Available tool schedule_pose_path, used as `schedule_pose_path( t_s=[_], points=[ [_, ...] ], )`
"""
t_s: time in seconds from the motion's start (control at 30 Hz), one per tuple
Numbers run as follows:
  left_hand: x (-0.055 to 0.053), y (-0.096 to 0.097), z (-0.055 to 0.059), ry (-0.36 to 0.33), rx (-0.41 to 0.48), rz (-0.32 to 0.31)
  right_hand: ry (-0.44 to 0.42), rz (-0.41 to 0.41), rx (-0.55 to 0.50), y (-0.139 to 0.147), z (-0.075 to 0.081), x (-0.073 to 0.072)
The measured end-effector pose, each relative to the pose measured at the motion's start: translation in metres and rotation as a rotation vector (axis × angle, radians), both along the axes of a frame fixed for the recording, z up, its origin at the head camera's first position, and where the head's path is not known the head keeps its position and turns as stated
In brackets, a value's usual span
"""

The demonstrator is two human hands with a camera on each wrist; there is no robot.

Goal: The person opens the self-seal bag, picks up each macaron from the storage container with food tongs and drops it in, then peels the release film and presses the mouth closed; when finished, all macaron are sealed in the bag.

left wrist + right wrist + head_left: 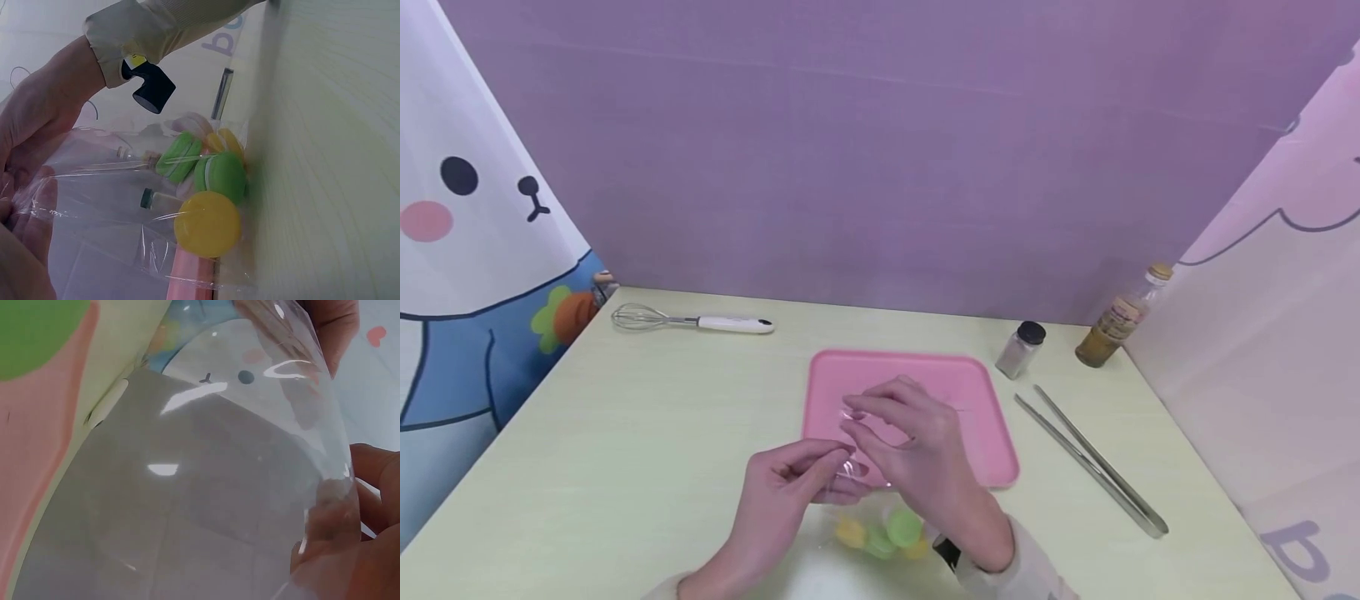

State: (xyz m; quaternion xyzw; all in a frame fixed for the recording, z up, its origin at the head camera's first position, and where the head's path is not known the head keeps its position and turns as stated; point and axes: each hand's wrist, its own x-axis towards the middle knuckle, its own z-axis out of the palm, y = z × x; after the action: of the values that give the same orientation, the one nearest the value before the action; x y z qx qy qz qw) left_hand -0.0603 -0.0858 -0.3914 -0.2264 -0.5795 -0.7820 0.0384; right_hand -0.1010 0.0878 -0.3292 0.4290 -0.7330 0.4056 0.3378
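A purple cloth backdrop (880,150) rises behind a pale tabletop (662,467), with a cartoon-printed cloth (482,250) at one side; places below are relative to the pink tray (850,375), as the person faces it. A transparent bag (125,200) is held at the tray's near edge, its upper film over the tray and its filled lower end on the near side. Inside lie green macaron shapes (220,177) and yellow macaron shapes (207,224); whether the bag's bottom rests on the tabletop cannot be told. The left hand (797,475), at the tray's near left corner, pinches the film between thumb and fingers; the right hand (917,442), above the tray, pinches another part of it between thumb and forefinger. The step in hand appears to be work on the bag's upper film. It is probably best done with the left pinch firm as an anchor, the right drawing its film aside gently and evenly, and the filled end kept low, since thin, slick film may slip or tear abruptly and spill the contents. Just beside the tray's far right corner stands a black-lidded jar (1019,350); farther right stands a corked bottle (1123,317). Metal tongs (1097,467) lie to the tray's right, tips toward the jar; a whisk (722,323) lies beyond the tray and to its left.
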Motion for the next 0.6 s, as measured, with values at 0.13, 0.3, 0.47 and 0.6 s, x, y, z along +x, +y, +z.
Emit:
schedule_pose_path(
  t_s=[0.13, 0.3, 0.47, 0.6],
  points=[
    [0.0003, 0.0005, 0.0005, 0.004, 0.001, -0.008, -0.018, 0.018, -0.013, 0.0003, -0.0002, 0.0005],
    [0.0009, 0.0005, 0.0007, -0.011, -0.015, -0.005, -0.07, 0.055, -0.036, 0.0012, 0.0001, 0.0019],
    [0.0022, -0.0002, 0.0008, -0.024, -0.028, -0.005, -0.092, 0.065, -0.04, 0.0016, 0.0001, 0.0024],
    [0.002, 0.0004, 0.0013, -0.017, -0.022, -0.011, -0.085, 0.058, -0.041, 0.0016, 0.0001, 0.0029]
  ],
)
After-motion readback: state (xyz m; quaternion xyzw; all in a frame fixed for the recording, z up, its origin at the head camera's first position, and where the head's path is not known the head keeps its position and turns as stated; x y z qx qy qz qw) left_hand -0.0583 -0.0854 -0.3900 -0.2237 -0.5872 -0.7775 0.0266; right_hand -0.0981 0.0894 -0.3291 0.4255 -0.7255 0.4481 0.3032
